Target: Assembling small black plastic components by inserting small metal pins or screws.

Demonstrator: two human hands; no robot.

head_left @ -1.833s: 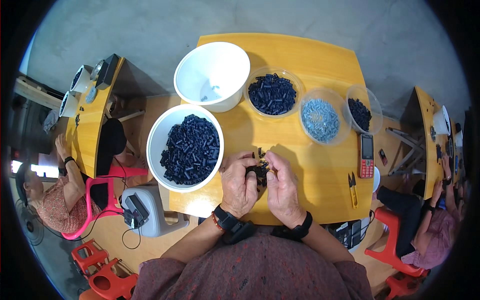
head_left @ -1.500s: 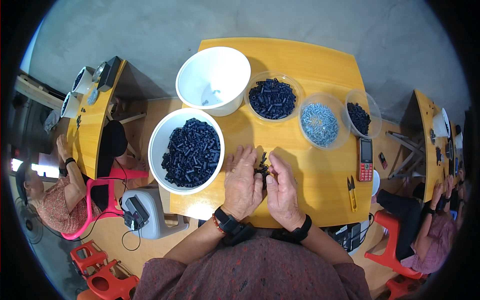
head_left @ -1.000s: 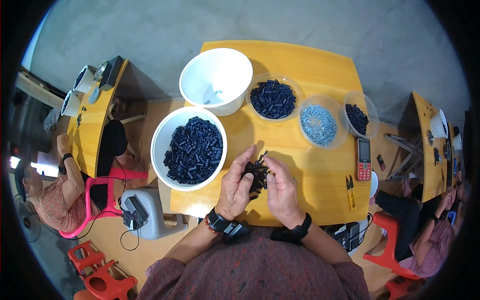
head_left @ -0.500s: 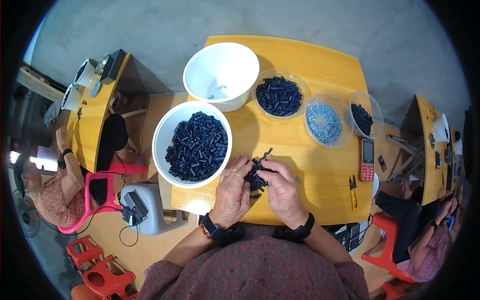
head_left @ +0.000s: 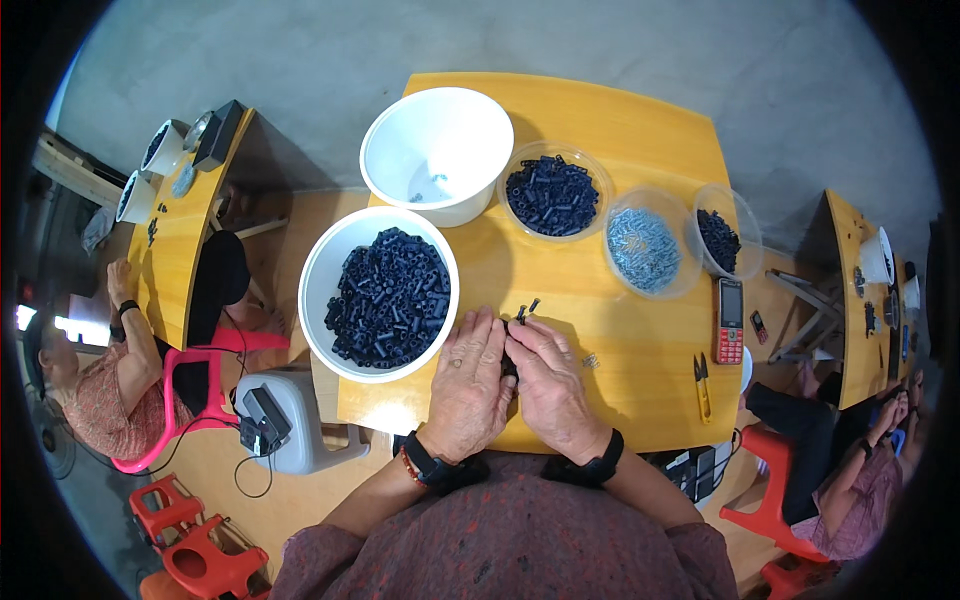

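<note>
My left hand (head_left: 466,388) and my right hand (head_left: 553,392) press in from both sides on a small heap of black plastic pieces (head_left: 530,309) near the table's front edge. Fingers of both hands are bent and nearly meet over the heap. Only a few tips of the pieces stick out beyond the fingertips; the rest is hidden. Left of my hands stands a white bucket (head_left: 309,300) full of short black tubes (head_left: 388,300). A few small metal screws (head_left: 591,361) lie just right of my right hand.
On the yellow table (head_left: 610,410) stand another white bucket (head_left: 374,150) with bits at its bottom, tubs of dark tubes (head_left: 552,195), silvery screws (head_left: 643,248) and small black parts (head_left: 718,240). At right lie a red phone (head_left: 729,340) and yellow snips (head_left: 704,388). People sit at tables on both sides.
My hands have drawn closer together over the black pieces, and more of the heap is now covered. The whole view has shifted slightly.
</note>
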